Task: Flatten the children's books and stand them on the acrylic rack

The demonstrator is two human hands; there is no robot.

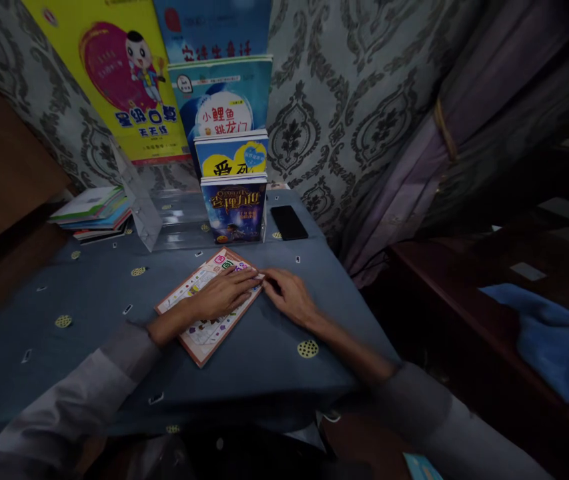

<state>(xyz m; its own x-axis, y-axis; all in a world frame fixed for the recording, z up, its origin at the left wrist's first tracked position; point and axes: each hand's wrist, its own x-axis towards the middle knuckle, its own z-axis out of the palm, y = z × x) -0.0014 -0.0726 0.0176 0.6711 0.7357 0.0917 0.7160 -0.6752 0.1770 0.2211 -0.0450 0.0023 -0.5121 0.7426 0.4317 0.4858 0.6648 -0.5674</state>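
A thin book (204,339) with an orange-bordered, colourful cover lies slanted on the blue tablecloth. My left hand (221,293) rests flat across its cover, fingers stretched toward the right corner. At that corner my right hand (288,293) has its thumb and curled fingers closed on the book's edge. The fingertips of both hands nearly meet there. Part of the cover is hidden under my left hand.
Behind the book stands a clear acrylic rack (177,237) holding several upright books (234,207). A black phone (289,222) lies right of it, a book stack (95,210) left. Past the table's right edge, a blue cloth (554,340) lies on a dark red surface (444,280).
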